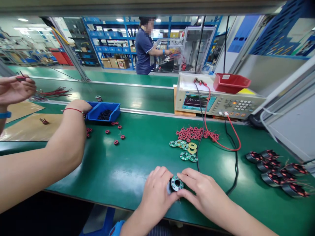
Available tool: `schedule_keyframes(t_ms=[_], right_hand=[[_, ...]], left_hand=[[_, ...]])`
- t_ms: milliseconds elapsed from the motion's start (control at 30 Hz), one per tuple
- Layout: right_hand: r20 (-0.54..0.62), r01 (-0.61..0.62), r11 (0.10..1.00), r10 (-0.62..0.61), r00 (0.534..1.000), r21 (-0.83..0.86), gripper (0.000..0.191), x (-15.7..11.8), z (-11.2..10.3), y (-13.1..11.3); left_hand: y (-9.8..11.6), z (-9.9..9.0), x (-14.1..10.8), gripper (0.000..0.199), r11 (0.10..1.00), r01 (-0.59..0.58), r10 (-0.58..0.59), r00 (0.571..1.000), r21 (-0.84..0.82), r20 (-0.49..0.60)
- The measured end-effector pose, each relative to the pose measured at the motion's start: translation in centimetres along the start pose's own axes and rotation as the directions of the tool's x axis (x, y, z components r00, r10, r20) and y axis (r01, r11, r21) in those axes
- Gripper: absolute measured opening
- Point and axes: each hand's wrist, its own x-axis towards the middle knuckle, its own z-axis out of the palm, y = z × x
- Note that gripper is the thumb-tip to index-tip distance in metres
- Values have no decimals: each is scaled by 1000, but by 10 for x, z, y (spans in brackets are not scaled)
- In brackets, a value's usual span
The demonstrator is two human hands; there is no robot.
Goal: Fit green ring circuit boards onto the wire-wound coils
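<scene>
Near the front edge of the table, my left hand (157,186) is wrapped round a dark cylindrical part whose side is mostly hidden. A green ring-shaped circuit board (175,186) lies at the top end of this part, facing up. From the other side, my right hand (200,186) pinches the board's rim between thumb and fingers. Thin wire ends stick out below my fingers. Just beyond my hands are more green ring boards (184,156) and some yellow rings (192,148). Behind those spreads a pile of red-wound coils (190,133).
A test instrument (221,103) with a red bin (231,82) stands at the back right, its cables trailing across the table. Several motor stators (278,168) sit at right. A co-worker's arm (66,144) reaches to a blue bin (104,111); another hand (16,89) is at far left.
</scene>
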Motion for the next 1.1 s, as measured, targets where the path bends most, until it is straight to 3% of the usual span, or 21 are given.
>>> schedule_keyframes(t_ms=[467,667,800,1000,1100], right_hand=[[-1,10,951,-10,1000,308,26,4,-4,2],[33,18,944,-31,999,331,18,5,-14,8],[7,-13,951,11,1000,308,12,3,-15,14],[26,-23,915,13,1000,404,23,4,-9,14],[27,-18,904,7,1000,428,25,4,-9,16]], left_hand=[[-4,1,-1,20,998,-49,48,999,-38,-18],[-1,-1,-2,16,999,-12,13,1000,-52,15],[-1,0,-1,24,999,-8,10,999,-52,30],[2,-4,1,40,985,96,-86,993,-142,78],[5,-10,6,49,972,68,-39,990,-225,132]])
